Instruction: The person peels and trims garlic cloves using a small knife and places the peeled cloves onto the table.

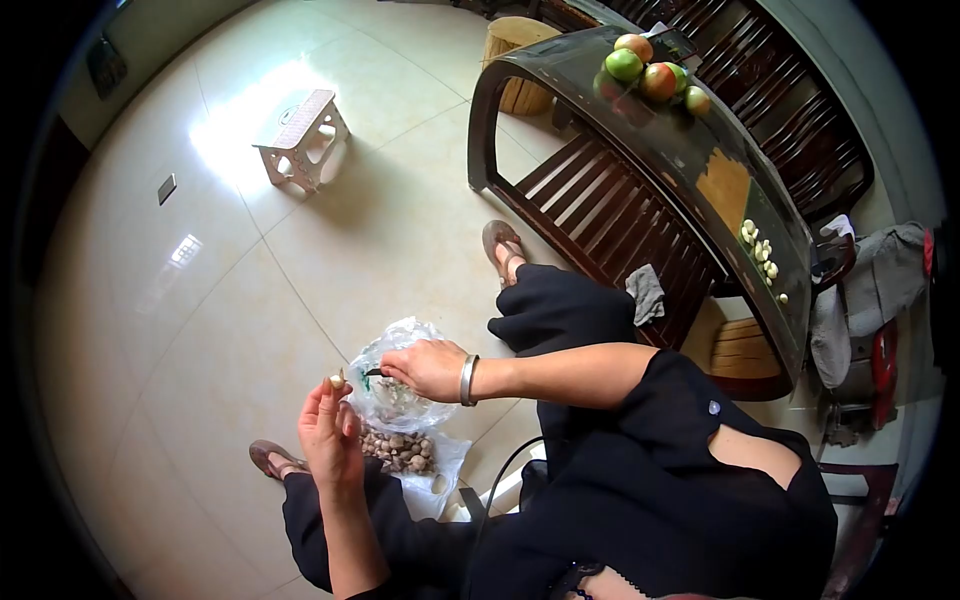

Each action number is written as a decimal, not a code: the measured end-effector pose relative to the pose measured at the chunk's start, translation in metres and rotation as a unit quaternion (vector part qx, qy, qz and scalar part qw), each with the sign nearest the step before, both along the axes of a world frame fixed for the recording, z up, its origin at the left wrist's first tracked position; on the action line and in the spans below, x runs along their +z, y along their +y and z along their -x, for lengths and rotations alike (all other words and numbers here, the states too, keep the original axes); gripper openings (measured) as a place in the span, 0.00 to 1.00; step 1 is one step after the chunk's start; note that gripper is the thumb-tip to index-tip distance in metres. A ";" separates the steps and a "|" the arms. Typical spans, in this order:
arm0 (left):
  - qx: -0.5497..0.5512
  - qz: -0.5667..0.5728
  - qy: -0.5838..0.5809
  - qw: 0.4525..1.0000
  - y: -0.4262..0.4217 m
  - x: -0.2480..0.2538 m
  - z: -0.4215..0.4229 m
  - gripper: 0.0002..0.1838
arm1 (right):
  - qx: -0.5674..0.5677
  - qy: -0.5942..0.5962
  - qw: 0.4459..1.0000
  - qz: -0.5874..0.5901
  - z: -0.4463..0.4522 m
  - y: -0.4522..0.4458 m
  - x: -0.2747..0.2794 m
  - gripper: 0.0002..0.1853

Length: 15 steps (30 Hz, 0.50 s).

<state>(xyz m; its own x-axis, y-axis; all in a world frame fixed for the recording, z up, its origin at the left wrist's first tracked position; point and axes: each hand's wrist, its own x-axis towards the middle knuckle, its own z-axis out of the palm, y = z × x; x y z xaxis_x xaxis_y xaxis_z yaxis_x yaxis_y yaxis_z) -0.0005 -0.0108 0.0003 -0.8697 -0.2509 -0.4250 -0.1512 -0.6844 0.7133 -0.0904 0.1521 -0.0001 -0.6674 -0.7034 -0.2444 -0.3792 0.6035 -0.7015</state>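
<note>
My left hand (330, 435) is raised with the fingertips pinched on a small pale garlic clove (337, 382). Just to its right, my right hand (430, 370) is closed around a small knife (376, 372) with a dark handle; its blade is hard to make out. Beneath my right hand, a clear plastic bag (405, 410) with whitish scraps in it lies open on the floor. Close by, a pile of brownish unpeeled garlic (400, 452) rests on a white plastic sheet (452, 462), partly hidden by my left hand and leg.
A dark table (690, 140) at the right carries several green-red fruits (658, 80) and several peeled white cloves (760, 250). A grey cloth (646, 292) hangs near its slatted shelf. A folding stool (303, 140) and a phone-like object (167, 189) are on the tiled floor.
</note>
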 end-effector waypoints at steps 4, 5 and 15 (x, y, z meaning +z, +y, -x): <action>0.007 0.028 -0.010 1.000 0.003 0.009 0.002 0.09 | -0.031 -0.027 0.996 0.077 0.004 -0.002 -0.004 0.15; 0.003 0.051 0.003 0.999 0.004 0.013 0.002 0.09 | -0.038 -0.045 0.988 0.143 0.006 -0.003 -0.006 0.15; -0.029 0.217 0.071 0.973 0.019 0.010 0.000 0.07 | -0.053 -0.146 0.956 0.250 0.003 -0.011 0.004 0.20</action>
